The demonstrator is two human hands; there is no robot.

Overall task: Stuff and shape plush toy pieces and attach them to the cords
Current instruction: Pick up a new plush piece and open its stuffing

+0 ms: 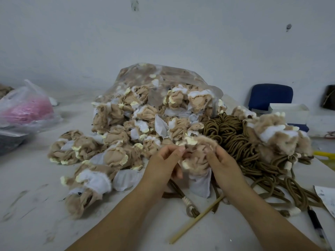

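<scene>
Here, looking down from head height: both my bare forearms reach in from the bottom edge toward the ctr of a pale, scuffed surface (36,178). My left hand (164,160) pinches the upper edge of a tan plush piece (197,162) btwn thumb & forefinger, w/ the other fingers curled under. My right hand (223,163) grips the same piece from the other side, fingers curled into the fabric. The piece is held up btwn the two hands, w/ cream tufts showing & a white fabric flap hanging below it.

Behind & to the left, a big pile of plush pieces (125,127), limp & crumpled, tan w/ white & cream bits, spills out of a clear plastic bag (163,73). Just right of the pile, a tangled bundle of brown cords (226,131) spreads toward me. One cord end (188,202) wrapped in white lies on the surface just below my hands. A thin wooden stick (197,221) lies slanted btwn my forearms.

Further right, a heap of fluffier plush pieces (277,136) rests against the cords. A black pen (316,225) & a paper slip (326,196) lie at the right edge. Far left: a thin bag (27,107) w/ sth pink inside. Bkgd right: a blue chair (270,95) by a white wall.
</scene>
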